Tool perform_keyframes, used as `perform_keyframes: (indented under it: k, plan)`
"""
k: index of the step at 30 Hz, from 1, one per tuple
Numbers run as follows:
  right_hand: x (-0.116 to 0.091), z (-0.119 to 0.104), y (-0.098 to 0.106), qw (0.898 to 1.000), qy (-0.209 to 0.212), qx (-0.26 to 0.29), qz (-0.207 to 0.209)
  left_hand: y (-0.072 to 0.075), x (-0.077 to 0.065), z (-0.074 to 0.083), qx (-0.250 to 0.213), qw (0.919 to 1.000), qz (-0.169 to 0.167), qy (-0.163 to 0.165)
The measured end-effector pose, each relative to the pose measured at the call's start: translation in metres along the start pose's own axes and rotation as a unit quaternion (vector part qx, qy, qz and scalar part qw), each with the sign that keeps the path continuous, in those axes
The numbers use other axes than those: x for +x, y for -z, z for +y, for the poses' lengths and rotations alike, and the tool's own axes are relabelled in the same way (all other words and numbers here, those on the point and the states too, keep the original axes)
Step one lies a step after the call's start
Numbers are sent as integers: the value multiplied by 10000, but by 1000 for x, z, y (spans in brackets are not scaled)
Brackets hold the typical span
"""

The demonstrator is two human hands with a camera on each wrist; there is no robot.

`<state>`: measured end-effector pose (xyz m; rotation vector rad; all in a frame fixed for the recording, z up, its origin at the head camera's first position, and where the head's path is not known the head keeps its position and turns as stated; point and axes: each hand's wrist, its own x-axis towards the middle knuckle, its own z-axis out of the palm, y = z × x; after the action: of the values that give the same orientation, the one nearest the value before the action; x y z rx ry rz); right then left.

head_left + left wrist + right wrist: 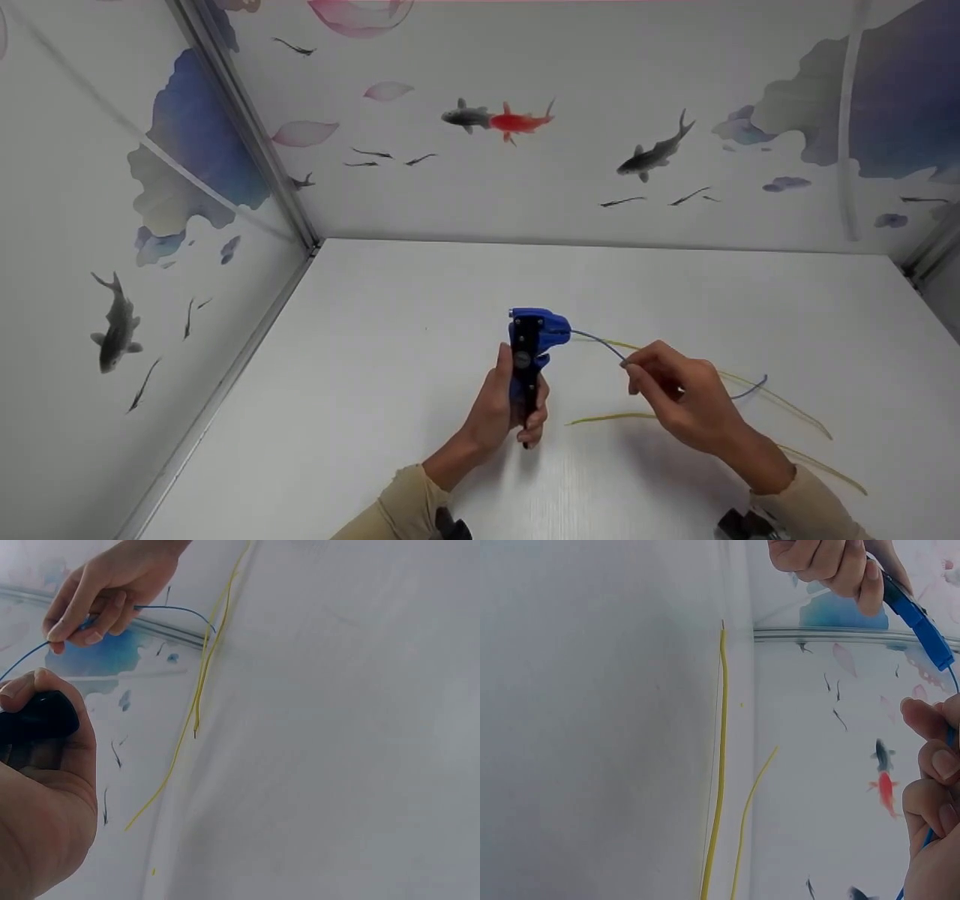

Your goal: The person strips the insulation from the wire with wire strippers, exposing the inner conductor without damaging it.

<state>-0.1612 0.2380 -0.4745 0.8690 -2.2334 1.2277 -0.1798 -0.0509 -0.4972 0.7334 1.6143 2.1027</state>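
My left hand [491, 411] grips a blue and black wire stripper [529, 337] by its handles, holding it upright with the head pointing right. One end of a blue wire [598, 340] is at the stripper's nose. Between thumb and fingertips, my right hand [694, 401] pinches this wire a short way from the tool. Its other end pokes out behind the hand and curves upward. Both hands are above the white table [375, 360]. In the right wrist view, the blue stripper head [922, 634] points toward the pinching fingers.
Two yellow wires lie on the table, one [795, 409] behind the right hand and one [611, 418] passing under it. One yellow wire [722, 750] shows a bare metal tip. A tiny yellow scrap [154, 871] lies nearby. White walls printed with fish enclose the table.
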Motion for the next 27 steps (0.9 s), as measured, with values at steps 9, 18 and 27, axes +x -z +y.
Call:
perform_keyframes:
  k: [9,18,27]
  plan:
    - [-2,4,-4,9995,220,3,212,-3,-1,2,-126,9999,58,81]
    - [-2,1,-2,9999,-52,52,85,-5,-1,3,-128,9999,71,71]
    - [-2,3,-4,9998,-64,-30,160,-3,-1,1,-17,9998,147,110]
